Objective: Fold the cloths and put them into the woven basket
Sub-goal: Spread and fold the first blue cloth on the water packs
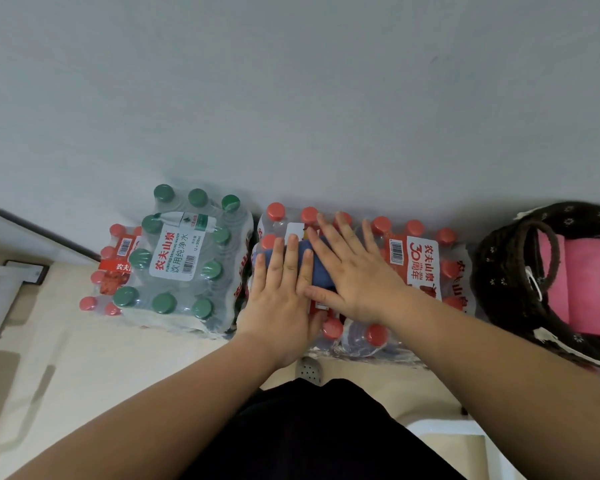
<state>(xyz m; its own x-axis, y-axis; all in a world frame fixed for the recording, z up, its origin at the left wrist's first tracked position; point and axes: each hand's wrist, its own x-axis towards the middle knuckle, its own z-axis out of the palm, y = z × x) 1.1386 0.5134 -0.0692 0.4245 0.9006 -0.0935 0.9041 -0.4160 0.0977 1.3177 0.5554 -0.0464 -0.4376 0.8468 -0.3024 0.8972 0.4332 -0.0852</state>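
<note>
A small blue cloth point(321, 268) lies folded on top of a shrink-wrapped pack of red-capped water bottles point(413, 265). My left hand point(283, 289) and my right hand point(350, 271) both press flat on the cloth with straight fingers, and they hide most of it. At the far right stands the dark woven basket point(499, 271) with a loop handle. A folded pink cloth point(582, 289) lies inside it.
A pack of green-capped bottles point(184, 261) sits left of the cloth, on top of another red-capped pack point(108, 271). A plain wall rises right behind the packs. Pale floor lies in front, with a white frame point(0, 299) at the left edge.
</note>
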